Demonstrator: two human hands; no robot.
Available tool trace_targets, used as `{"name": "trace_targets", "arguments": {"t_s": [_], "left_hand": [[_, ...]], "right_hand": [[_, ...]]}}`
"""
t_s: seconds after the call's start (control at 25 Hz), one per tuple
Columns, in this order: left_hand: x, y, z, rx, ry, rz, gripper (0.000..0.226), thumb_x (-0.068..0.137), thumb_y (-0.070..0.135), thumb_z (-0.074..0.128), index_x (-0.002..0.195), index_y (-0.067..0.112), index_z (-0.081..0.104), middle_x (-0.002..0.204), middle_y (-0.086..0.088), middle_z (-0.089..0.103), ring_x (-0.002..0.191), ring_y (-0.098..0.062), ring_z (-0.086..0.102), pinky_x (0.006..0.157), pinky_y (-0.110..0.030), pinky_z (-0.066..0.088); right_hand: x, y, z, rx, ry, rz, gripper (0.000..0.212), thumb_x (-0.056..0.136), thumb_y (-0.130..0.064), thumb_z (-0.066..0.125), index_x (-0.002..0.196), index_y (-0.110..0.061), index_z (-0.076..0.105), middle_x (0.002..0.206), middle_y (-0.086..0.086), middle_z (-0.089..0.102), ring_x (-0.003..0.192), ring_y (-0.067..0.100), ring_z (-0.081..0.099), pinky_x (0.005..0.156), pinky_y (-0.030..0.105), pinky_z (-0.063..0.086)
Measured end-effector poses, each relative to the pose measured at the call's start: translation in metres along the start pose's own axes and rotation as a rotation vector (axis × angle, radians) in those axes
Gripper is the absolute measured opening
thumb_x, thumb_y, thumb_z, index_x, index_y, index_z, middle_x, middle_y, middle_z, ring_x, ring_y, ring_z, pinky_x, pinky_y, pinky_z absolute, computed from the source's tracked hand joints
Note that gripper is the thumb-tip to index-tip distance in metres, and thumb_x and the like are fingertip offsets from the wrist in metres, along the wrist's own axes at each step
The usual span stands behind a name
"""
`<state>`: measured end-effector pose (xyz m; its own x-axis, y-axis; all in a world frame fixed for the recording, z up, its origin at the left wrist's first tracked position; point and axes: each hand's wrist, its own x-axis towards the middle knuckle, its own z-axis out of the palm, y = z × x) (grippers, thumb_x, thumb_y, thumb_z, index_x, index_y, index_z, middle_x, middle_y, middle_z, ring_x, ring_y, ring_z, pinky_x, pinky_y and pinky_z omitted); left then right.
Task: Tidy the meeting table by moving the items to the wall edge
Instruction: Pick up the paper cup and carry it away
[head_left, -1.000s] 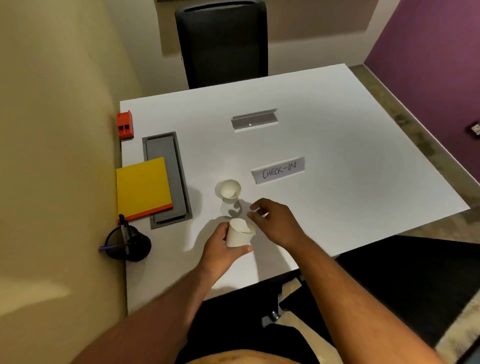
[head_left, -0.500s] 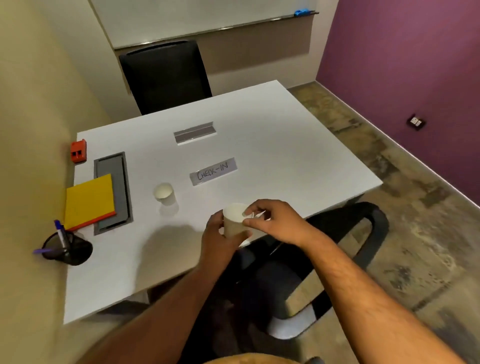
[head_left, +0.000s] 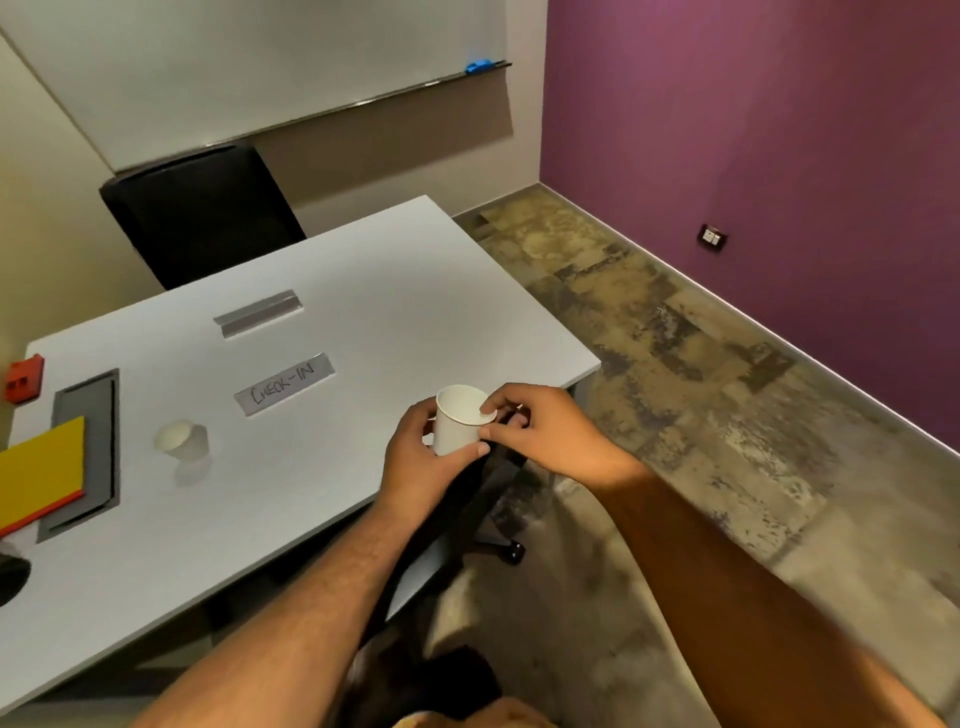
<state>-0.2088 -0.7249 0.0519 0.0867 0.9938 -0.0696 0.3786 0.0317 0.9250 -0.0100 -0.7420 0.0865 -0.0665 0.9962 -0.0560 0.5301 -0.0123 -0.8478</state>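
The head has turned to the right since a moment ago, so the table sits more to the left and more floor and purple wall show. The pen holder has almost slid out of view at the left edge. The hands have lifted the paper cup a bit and now hold it at the table's near right edge, not over the middle.

The left hand wraps its fingers around the side of the paper cup. The right hand pinches the cup's rim with thumb and fingers. The cup is white, round and smooth, wider at the top.

A second cup stands on the table, same shape, a little blurry. The card that says CHECK-IN is a flat grey strip. Behind it lies a shiny metal bar. Near the wall are a yellow notebook with an orange edge, a grey tray sunk in the table, and a small red block. The table is white and smooth. The floor looks rough and patchy. A black chair stands behind.
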Motion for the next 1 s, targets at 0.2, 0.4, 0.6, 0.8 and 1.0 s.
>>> {"name": "trace_targets", "arguments": {"t_s": [0.2, 0.4, 0.6, 0.8, 1.0], "left_hand": [[0.037, 0.018, 0.065, -0.01, -0.032, 0.011, 0.071, 0.067, 0.039, 0.095, 0.128, 0.036, 0.059, 0.126, 0.01, 0.066, 0.11, -0.012, 0.066, 0.085, -0.03, 0.061], [0.114, 0.034, 0.119, 0.007, -0.068, 0.019, 0.064, 0.075, 0.032, 0.092, 0.131, 0.031, 0.06, 0.128, 0.009, 0.065, 0.111, -0.016, 0.064, 0.079, -0.012, 0.052], [0.197, 0.056, 0.163, 0.053, -0.086, 0.017, 0.072, 0.066, 0.045, 0.095, 0.129, 0.035, 0.062, 0.125, 0.015, 0.067, 0.112, -0.012, 0.063, 0.084, -0.019, 0.051], [0.26, 0.067, 0.206, 0.206, -0.05, -0.038, 0.078, 0.063, 0.056, 0.091, 0.133, 0.042, 0.058, 0.123, 0.014, 0.062, 0.108, -0.011, 0.058, 0.088, -0.027, 0.054], [0.313, 0.078, 0.267, 0.165, 0.048, -0.078, 0.076, 0.068, 0.045, 0.093, 0.134, 0.035, 0.059, 0.12, 0.011, 0.064, 0.108, -0.013, 0.061, 0.08, -0.02, 0.051]], "right_hand": [[0.02, 0.04, -0.04, -0.077, 0.093, 0.129, 0.046, 0.08, -0.051, 0.083, 0.12, -0.037, 0.065, 0.103, -0.017, 0.063, 0.081, 0.003, 0.066, 0.078, 0.028, 0.058], [0.079, 0.082, -0.091, -0.136, 0.109, 0.054, 0.078, 0.079, -0.053, 0.086, 0.146, -0.036, 0.049, 0.13, -0.015, 0.065, 0.084, 0.006, 0.069, 0.086, 0.035, 0.063], [0.157, 0.102, -0.156, -0.067, -0.013, 0.143, 0.075, 0.078, -0.057, 0.084, 0.143, -0.038, 0.054, 0.121, -0.02, 0.061, 0.09, 0.006, 0.068, 0.085, 0.033, 0.062], [0.227, 0.145, -0.202, -0.033, -0.015, 0.145, 0.07, 0.072, -0.054, 0.089, 0.134, -0.036, 0.062, 0.114, -0.019, 0.065, 0.093, 0.001, 0.065, 0.081, 0.026, 0.061], [0.3, 0.192, -0.252, 0.025, -0.14, 0.067, 0.072, 0.059, -0.058, 0.09, 0.124, -0.039, 0.063, 0.115, -0.019, 0.068, 0.099, 0.003, 0.068, 0.084, 0.034, 0.063]]}}
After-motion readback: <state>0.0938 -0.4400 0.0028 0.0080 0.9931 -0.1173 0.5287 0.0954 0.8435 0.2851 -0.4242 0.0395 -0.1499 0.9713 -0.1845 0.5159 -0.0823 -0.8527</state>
